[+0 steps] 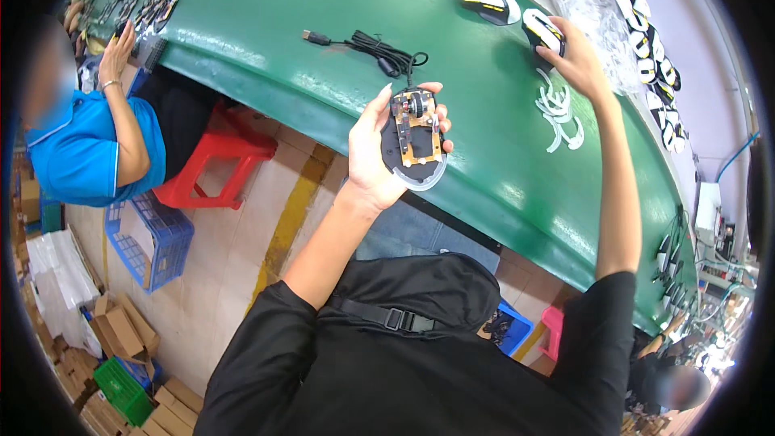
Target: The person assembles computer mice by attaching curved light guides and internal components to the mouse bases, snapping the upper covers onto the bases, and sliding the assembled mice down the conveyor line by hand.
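My left hand (pixel 373 149) cradles an opened computer mouse base (pixel 417 131) above the table's near edge. Its brown circuit board and scroll wheel face up, and a pale curved strip (pixel 421 180) runs round its lower end. From its top a black cable (pixel 379 50) leads to a bundled coil with a USB plug on the table. Out to the right, my right hand (pixel 575 55) grips a black and white mouse cover (pixel 542 31) with yellow marks. Just below that hand lie several loose pale curved strips (pixel 557 113).
The table has a green top (pixel 266 24). More mouse covers (pixel 487 2) line its far side, beside clear plastic bags (pixel 585 12). At left, a co-worker in a blue shirt (pixel 97 145) sits near a red stool (pixel 218 161) and a blue crate (pixel 153 246). Another person is at lower right.
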Tool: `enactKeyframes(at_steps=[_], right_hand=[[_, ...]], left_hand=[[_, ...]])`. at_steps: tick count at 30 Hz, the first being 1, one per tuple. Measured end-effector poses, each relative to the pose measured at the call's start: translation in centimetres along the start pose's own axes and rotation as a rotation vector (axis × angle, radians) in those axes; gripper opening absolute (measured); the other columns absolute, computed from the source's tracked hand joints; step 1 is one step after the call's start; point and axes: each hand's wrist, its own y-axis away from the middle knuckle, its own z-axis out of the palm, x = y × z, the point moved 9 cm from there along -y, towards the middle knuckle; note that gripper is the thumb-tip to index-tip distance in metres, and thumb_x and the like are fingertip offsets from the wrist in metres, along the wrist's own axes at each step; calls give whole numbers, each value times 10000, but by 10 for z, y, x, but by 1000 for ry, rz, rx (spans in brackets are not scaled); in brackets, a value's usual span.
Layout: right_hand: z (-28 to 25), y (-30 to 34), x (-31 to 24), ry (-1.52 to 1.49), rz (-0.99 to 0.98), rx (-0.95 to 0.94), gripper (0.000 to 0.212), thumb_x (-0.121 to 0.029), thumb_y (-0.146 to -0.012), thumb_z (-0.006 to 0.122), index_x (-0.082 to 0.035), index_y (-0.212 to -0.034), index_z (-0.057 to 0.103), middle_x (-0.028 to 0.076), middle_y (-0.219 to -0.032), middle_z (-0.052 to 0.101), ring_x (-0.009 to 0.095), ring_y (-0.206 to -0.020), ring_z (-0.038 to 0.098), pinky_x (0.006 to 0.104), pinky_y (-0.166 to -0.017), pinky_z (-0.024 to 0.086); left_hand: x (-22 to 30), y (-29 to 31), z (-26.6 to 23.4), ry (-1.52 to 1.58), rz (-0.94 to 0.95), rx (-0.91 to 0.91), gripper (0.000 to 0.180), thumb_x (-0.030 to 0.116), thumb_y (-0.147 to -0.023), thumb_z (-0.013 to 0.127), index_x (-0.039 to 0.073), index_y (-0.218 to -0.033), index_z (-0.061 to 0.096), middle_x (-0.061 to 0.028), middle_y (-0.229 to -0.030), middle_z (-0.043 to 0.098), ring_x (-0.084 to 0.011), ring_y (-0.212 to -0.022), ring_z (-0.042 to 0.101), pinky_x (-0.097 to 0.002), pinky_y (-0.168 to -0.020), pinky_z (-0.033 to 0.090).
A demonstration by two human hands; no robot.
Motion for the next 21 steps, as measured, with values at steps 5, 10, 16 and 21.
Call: enactKeyframes(at_steps=[5,10,16,21], right_hand=[[-26,71,-140,-597,302,144,485,-293,-855,719,-55,-1261,603,154,-1062,701,227,-831,682,348,-776,529],[-9,103,-226,-275,19,223,489,-266,-805,745,-71,-1239,632,205,-1171,638,315,-837,666,394,-796,536],[3,117,-234,-343,20,273,509,-236,-791,748,-85,-1261,623,208,-1221,615,329,-862,666,374,-779,541],[5,124,-239,-458,48,285,553,-184,-782,745,-52,-1296,588,281,-1309,534,373,-948,649,390,-816,530]], left_hand=[[4,0,-4,-60,65,-23,520,390,-1046,301,-17,-1317,478,-162,-1104,622,-255,-1026,624,-445,-889,546],[-4,5,-3,-187,96,182,515,435,-1056,274,61,-1325,505,-101,-1193,627,-196,-1080,626,-357,-942,516],[2,14,4,-456,270,263,630,494,-1040,257,12,-1420,399,-141,-1342,537,-245,-1211,550,-400,-1037,439],[0,15,21,-507,269,120,687,473,-1012,362,-42,-1462,296,-187,-1462,408,-265,-1344,414,-404,-1129,323]])
